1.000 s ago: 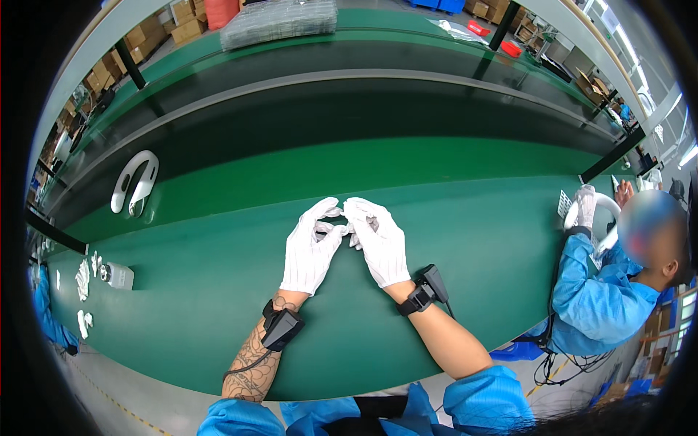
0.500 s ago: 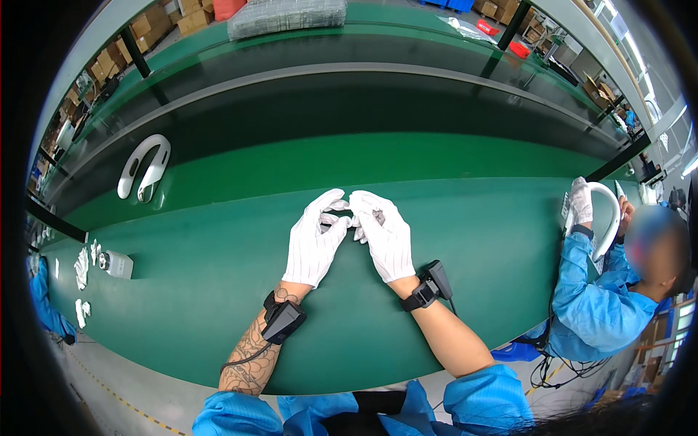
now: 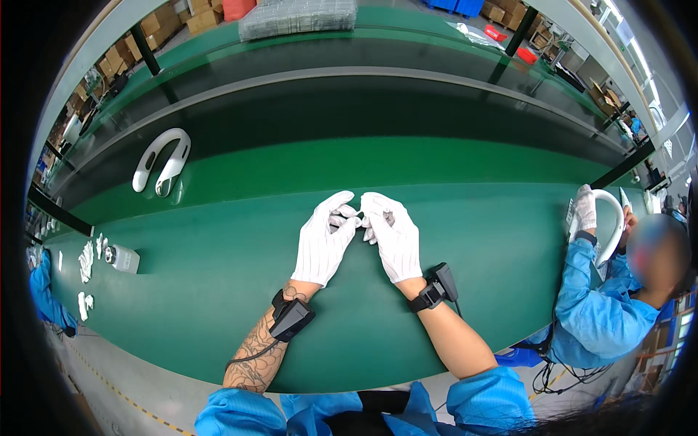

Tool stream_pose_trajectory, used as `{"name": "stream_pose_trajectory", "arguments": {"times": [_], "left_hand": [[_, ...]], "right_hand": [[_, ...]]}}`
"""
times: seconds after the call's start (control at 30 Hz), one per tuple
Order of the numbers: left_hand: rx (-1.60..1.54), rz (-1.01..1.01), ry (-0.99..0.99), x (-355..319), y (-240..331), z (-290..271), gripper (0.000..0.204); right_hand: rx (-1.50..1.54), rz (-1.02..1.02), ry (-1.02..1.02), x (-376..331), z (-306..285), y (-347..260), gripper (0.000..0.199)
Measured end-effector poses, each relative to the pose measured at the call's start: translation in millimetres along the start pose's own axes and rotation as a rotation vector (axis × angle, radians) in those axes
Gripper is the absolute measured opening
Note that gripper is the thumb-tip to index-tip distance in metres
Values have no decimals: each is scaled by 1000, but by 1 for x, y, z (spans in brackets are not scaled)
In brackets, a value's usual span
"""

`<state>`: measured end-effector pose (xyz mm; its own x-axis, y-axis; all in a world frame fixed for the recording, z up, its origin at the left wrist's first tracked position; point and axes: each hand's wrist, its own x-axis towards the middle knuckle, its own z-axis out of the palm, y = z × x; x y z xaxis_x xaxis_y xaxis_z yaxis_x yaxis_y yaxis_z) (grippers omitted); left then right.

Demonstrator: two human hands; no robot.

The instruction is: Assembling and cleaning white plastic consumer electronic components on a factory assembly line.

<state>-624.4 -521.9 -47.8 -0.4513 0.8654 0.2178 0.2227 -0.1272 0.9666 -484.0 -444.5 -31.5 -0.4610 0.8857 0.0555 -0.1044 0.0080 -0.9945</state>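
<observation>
Small white part [image 3: 354,216], mostly hidden, sits pinched between the fingertips of two gloved hands over the middle of the green bench [image 3: 218,276]. Its shape cannot be made out; only a pale sliver shows between the fingers. The left hand [image 3: 323,240] wears a thin white cloth glove, and its grip is closed on the part from the left, thumb and forefinger curled in. The right hand [image 3: 392,236], gloved the same way, closes on it from the right, so the fingertips of both hands touch. Each wrist carries a black boxy band [image 3: 291,318], and the left forearm below it is tattooed.

Far to the left on the smooth matte surface lies a white curved neckband [image 3: 161,161], glossy plastic, horseshoe-shaped. Near the left edge stands a small grey box [image 3: 122,258] beside scraps of white material [image 3: 86,261]. At the right edge another person in a blue coat [image 3: 596,312] holds a second white curved band [image 3: 614,225] in a gloved hand. A stack of clear ribbed trays [image 3: 298,16] rests at the far side.
</observation>
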Motion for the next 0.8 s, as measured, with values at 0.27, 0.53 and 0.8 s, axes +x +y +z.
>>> {"name": "stream_pose_trajectory", "arguments": {"times": [0.27, 0.53, 0.8], "left_hand": [[80, 13, 22, -2, 4, 1, 26], [104, 77, 22, -2, 6, -2, 20], [46, 49, 33, -1, 9, 0, 16]], "right_hand": [[-56, -26, -19, 0, -3, -2, 36], [7, -66, -82, -1, -4, -3, 34], [23, -11, -61, -1, -3, -5, 31]]}}
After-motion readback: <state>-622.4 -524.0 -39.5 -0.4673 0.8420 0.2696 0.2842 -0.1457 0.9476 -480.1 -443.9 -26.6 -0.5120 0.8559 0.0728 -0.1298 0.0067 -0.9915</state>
